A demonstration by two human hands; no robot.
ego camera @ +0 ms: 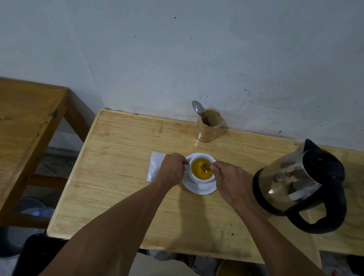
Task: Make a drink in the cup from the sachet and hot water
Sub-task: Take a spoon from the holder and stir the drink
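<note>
Round white cup (200, 179) holds yellow liquid; spoon (206, 169), probably metal.

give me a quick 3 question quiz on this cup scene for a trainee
1. True or false: the cup stands on a saucer.
2. What lies on the table under the left hand? A) a white sachet B) a fork C) a lid
3. Fill in: the kettle stands to the ____ of the cup, as the person sees it.

Key
1. True. The cup holds yellow liquid, and the right hand holds something dipped in it, likely a spoon.
2. A, the white sachet, flat on the table.
3. Right. A second spoon stands in the wooden holder by the wall.
</note>
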